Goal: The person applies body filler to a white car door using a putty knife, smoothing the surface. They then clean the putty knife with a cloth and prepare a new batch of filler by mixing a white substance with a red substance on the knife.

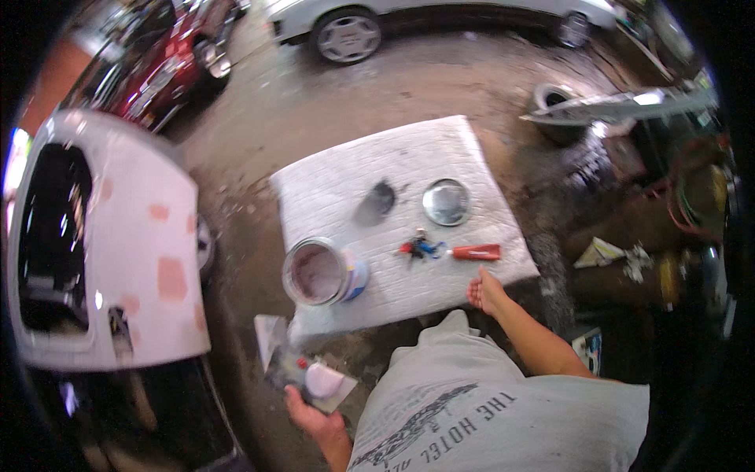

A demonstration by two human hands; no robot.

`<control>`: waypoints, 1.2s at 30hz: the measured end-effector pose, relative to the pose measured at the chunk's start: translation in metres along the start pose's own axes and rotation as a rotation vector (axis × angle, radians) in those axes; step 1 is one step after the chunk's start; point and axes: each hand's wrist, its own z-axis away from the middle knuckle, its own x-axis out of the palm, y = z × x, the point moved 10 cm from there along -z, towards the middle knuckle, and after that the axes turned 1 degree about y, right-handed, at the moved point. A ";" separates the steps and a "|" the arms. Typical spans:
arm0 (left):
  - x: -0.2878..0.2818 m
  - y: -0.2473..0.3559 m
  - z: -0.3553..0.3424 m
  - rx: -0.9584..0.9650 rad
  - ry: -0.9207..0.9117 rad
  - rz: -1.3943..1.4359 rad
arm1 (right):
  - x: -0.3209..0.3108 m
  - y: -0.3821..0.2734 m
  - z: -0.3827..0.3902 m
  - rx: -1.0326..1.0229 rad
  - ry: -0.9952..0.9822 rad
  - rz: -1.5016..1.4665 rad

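Note:
My left hand (313, 415) grips the near edge of a flat mixing board (274, 340), its middle smeared dark grey. On the board sit a pale pink lump of filler paste (322, 380) and a small red dab of paste (301, 363). My right hand (487, 294) is just off the near edge of a white padded surface (393, 279), thumb stretched up and fingers loosely curled, with nothing visible in it. Just beyond its thumb lies a red tube (476, 252). An uncovered can (358, 279) containing pinkish-grey paste stands at the left of the padded surface.
A round metal lid (446, 202) and a small red, blue and black cluster (421, 247) lie beyond the tube. At left stands a white car body (141, 236) with pink patches. A white car (440, 9), a red car (169, 75) and cluttered workshop parts (621, 157) surround the area.

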 end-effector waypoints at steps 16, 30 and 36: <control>-0.010 0.022 0.037 -0.034 -0.015 0.160 | 0.450 0.102 0.337 0.414 -1.333 0.617; -0.231 0.115 0.065 0.249 0.362 0.188 | 0.502 0.139 0.464 -1.373 -1.361 1.244; -0.265 0.183 0.075 0.353 0.266 -0.354 | 0.513 0.257 0.548 -2.249 -1.375 1.650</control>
